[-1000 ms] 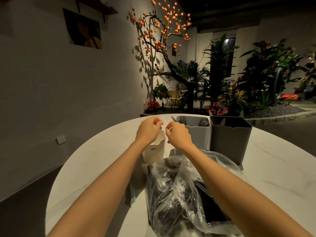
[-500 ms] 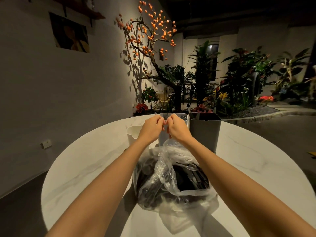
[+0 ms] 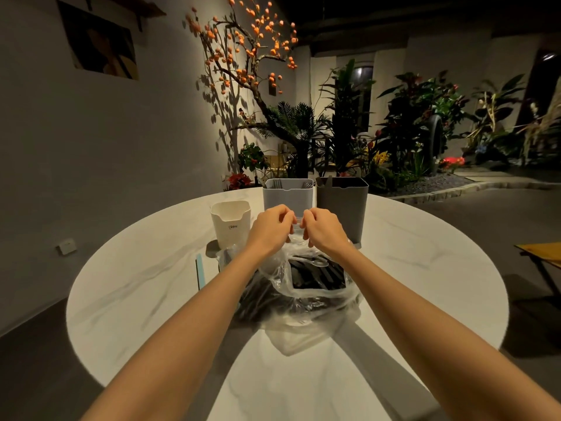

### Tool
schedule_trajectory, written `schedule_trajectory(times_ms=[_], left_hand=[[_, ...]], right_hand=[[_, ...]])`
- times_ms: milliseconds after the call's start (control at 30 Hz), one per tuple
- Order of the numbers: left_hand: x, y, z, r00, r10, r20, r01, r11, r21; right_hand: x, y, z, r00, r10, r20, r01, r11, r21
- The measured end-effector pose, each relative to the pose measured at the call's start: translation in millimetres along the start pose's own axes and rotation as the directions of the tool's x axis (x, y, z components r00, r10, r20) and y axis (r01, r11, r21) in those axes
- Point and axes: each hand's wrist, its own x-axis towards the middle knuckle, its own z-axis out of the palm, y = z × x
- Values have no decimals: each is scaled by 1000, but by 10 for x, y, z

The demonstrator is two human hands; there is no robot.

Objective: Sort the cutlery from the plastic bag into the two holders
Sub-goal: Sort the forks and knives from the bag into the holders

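Both my hands are up at the top of the plastic bag (image 3: pixel 306 299), fingers curled. My left hand (image 3: pixel 268 227) and right hand (image 3: pixel 323 229) sit almost touching each other, each grip narrow and pinching a bit of the clear film between them. I cannot tell if it is a knot or just the bag's mouth.

The bag sits mid-table on the round white table (image 3: pixel 425 268), slumped and crinkled. Dark cutlery (image 3: pixel 315 276) shows through the plastic; one clear spoon bowl lies near the top of the pile.

Just behind the bag stand two holders side by side, touching or nearly so: the light grey holder (image 3: pixel 287 194) directly behind my hands, and the dark grey holder (image 3: pixel 341 205) to its right. Some utensil tips show above the light grey one's rim; what sits in the dark one is too dim to make out.

Left of the bag, a white cup-like holder (image 3: pixel 231 223) with printed lettering stands upright. A pale blue strip (image 3: pixel 199 273) lies flat on the table, further left of the bag.
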Motion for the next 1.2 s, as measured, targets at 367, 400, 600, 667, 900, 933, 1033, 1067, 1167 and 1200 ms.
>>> schedule_trajectory(times_ms=[367,400,600,667,900,933,1033,1067,1167,1200], left_hand=[[-325,-269,131,998,46,49,-61,922,382],[-347,-272,134,998,47,43,-60,910,410],[-358,-392,187,997,-22,80,0,964,266],[-335,-447,219,997,-26,79,12,985,175],[-326,-395,306,999,-16,44,13,998,68],[-325,-403,307,999,-16,36,14,998,59],[-330,-424,316,999,-23,22,22,999,39],[-337,-418,318,1000,-25,18,24,999,36],[-341,-420,323,1000,-20,2,20,999,26],[-344,-419,319,1000,-20,-14,20,1000,14]], right_hand=[[-186,408,89,999,48,6,-43,934,-355],[-192,415,102,999,38,11,-31,923,-385],[-226,345,190,995,-20,100,68,860,-506],[-246,284,181,987,-17,158,102,830,-549],[-198,45,192,924,162,346,150,680,-718],[-179,18,181,912,195,362,143,675,-724],[-157,-40,105,863,279,421,108,712,-694],[-157,-49,79,847,298,440,94,730,-677],[-150,-42,61,820,329,468,85,739,-668],[-146,-35,70,812,347,469,79,731,-678]])
